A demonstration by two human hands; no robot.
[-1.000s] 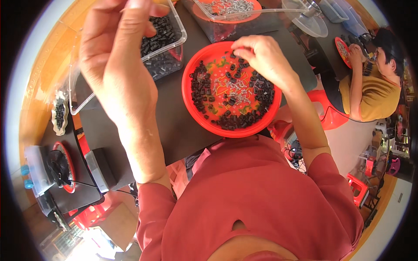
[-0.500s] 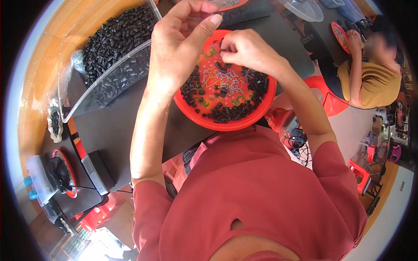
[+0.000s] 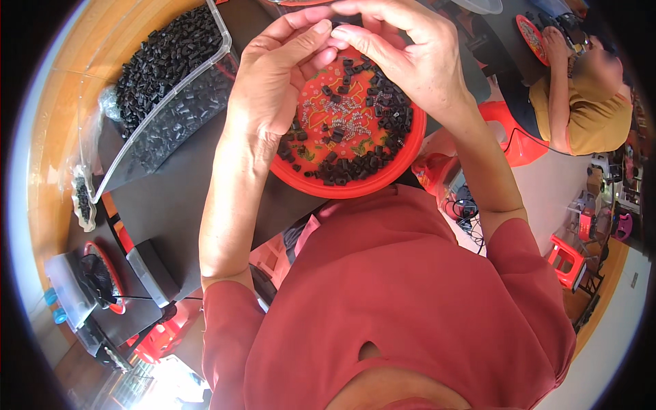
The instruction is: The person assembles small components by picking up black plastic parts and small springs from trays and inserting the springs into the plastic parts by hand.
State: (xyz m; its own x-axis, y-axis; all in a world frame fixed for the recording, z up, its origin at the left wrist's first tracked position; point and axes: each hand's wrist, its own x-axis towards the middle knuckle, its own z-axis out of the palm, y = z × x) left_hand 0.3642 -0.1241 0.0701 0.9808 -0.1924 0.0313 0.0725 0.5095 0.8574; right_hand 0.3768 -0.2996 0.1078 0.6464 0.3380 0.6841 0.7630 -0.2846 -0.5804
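Observation:
My left hand (image 3: 273, 72) and my right hand (image 3: 420, 55) meet at the fingertips over the far edge of a round red tray (image 3: 335, 192). Pinched between both sets of fingertips is a small black plastic part (image 3: 339, 22), mostly covered by the fingers. Small metal springs (image 3: 352, 117) lie scattered on the tray's patterned middle. Around them sit many small black plastic pieces (image 3: 350, 167), heaped most thickly along the near and right sides.
A clear bin (image 3: 164, 102) full of black plastic pieces stands on the dark table (image 3: 160, 205) at left. Further left, another red tray (image 3: 113, 273) holds a black bag. At far right a co-worker (image 3: 588, 116) sits by a red tray (image 3: 529, 41). Red stools (image 3: 567, 263) stand around.
My right hand has risen from the pieces in the tray to meet my left hand. The fingertips of both hands now hold a small black part together. The view has shifted slightly.

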